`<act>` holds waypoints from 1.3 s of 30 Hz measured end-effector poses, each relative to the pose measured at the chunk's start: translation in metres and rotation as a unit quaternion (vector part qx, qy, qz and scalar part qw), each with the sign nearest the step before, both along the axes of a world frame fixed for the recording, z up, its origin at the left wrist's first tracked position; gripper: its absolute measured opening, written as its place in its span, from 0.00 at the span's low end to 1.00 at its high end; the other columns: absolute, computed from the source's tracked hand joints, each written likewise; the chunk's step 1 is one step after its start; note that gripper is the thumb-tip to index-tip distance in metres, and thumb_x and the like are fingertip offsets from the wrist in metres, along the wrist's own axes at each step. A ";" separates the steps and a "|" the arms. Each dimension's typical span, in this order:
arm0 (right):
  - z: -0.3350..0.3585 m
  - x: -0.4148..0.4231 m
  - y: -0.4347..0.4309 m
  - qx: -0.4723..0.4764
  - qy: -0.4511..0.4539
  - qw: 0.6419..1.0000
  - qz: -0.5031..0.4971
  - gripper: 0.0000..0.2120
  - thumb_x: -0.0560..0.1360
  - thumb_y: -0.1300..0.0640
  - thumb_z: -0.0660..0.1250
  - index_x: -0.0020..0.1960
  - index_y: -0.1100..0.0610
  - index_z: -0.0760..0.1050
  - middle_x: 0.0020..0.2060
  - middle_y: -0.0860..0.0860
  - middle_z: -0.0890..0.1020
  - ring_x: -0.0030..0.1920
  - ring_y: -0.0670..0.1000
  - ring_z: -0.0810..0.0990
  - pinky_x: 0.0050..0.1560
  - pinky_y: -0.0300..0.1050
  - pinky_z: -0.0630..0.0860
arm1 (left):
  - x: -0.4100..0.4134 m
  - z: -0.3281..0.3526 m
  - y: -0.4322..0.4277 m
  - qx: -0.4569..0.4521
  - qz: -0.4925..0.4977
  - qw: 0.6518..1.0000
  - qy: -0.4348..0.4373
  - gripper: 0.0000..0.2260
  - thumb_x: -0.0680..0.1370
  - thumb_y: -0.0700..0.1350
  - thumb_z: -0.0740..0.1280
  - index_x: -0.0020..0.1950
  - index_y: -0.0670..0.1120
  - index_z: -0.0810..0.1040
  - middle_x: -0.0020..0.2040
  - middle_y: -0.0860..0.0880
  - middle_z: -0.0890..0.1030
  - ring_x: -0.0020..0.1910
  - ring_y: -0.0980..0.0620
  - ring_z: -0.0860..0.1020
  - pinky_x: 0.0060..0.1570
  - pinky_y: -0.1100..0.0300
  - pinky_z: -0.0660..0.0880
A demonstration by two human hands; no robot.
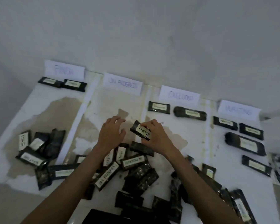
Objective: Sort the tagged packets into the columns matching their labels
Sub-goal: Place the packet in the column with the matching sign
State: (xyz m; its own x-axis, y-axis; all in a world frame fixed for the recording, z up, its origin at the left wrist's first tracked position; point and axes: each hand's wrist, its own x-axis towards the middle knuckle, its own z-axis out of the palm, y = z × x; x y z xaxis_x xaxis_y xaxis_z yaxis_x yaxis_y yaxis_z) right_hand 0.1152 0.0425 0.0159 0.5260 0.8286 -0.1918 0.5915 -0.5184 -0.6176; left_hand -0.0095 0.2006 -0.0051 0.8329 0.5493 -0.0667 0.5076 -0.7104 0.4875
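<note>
1. Holding a black packet tagged FINISH [141, 130], the right hand [157, 138] is pinching it between thumb and curled fingers, near the middle of the table [39, 110].
2. The left hand [111, 135] is hovering at 9 o'clock of this packet, fingers spread, gripping nothing.
3. The FINISH sign [65, 70] is standing far off at 10 o'clock, and the mixed pile [136, 172] is lying at 6 o'clock.
</note>
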 end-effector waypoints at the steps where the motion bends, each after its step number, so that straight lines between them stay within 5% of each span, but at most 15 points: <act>1: -0.001 -0.005 0.017 0.002 0.001 1.000 0.011 0.26 0.68 0.57 0.71 0.65 0.53 0.70 0.56 0.53 0.70 0.56 0.54 0.69 0.58 0.48 0.72 | -0.009 -0.001 0.013 0.002 0.012 1.000 0.000 0.18 0.73 0.42 0.66 0.63 0.44 0.74 0.64 0.44 0.74 0.63 0.43 0.71 0.60 0.47 0.69; 7: -0.010 -0.037 0.114 0.007 0.000 0.997 0.071 0.26 0.69 0.56 0.71 0.65 0.56 0.71 0.59 0.56 0.70 0.60 0.56 0.68 0.61 0.50 0.70 | -0.057 -0.011 0.098 0.006 0.081 0.997 0.019 0.18 0.73 0.41 0.67 0.62 0.43 0.75 0.63 0.42 0.74 0.61 0.40 0.72 0.58 0.47 0.70; 17: -0.050 -0.070 0.261 -0.033 -0.060 0.989 0.134 0.26 0.68 0.54 0.71 0.64 0.57 0.72 0.57 0.57 0.72 0.53 0.59 0.71 0.53 0.56 0.73 | -0.109 -0.055 0.228 -0.011 0.141 0.986 0.085 0.22 0.74 0.41 0.65 0.68 0.43 0.69 0.70 0.40 0.67 0.68 0.40 0.64 0.67 0.45 0.62; 24: -0.079 -0.081 0.346 -0.042 -0.121 0.982 0.142 0.24 0.71 0.56 0.69 0.65 0.57 0.70 0.60 0.58 0.71 0.56 0.59 0.70 0.54 0.53 0.70 | -0.127 -0.085 0.272 0.020 0.158 0.980 0.117 0.19 0.72 0.40 0.63 0.63 0.39 0.68 0.67 0.36 0.67 0.64 0.35 0.65 0.63 0.42 0.66; 32: -0.108 -0.077 0.392 -0.063 -0.140 0.976 0.155 0.21 0.72 0.59 0.68 0.64 0.56 0.71 0.60 0.57 0.70 0.56 0.59 0.68 0.51 0.49 0.65 | -0.131 -0.092 0.291 0.026 0.148 0.984 0.094 0.20 0.71 0.40 0.64 0.62 0.42 0.71 0.63 0.38 0.69 0.58 0.36 0.68 0.50 0.45 0.69; 39: -0.094 -0.085 0.389 -0.055 -0.135 0.975 0.170 0.22 0.71 0.58 0.67 0.65 0.56 0.71 0.60 0.57 0.70 0.58 0.59 0.68 0.55 0.50 0.63 | -0.158 -0.072 0.300 -0.050 0.182 0.982 0.028 0.17 0.74 0.40 0.64 0.63 0.42 0.74 0.62 0.39 0.72 0.60 0.39 0.70 0.58 0.46 0.70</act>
State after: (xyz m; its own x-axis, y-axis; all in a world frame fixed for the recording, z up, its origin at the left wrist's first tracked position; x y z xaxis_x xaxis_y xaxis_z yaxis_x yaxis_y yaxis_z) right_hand 0.0305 0.4312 -0.0778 0.2677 0.9460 -0.1826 0.8737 -0.3182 -0.3680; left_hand -0.1680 0.5010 -0.0768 0.5755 0.7985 -0.1766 0.7475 -0.4261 0.5095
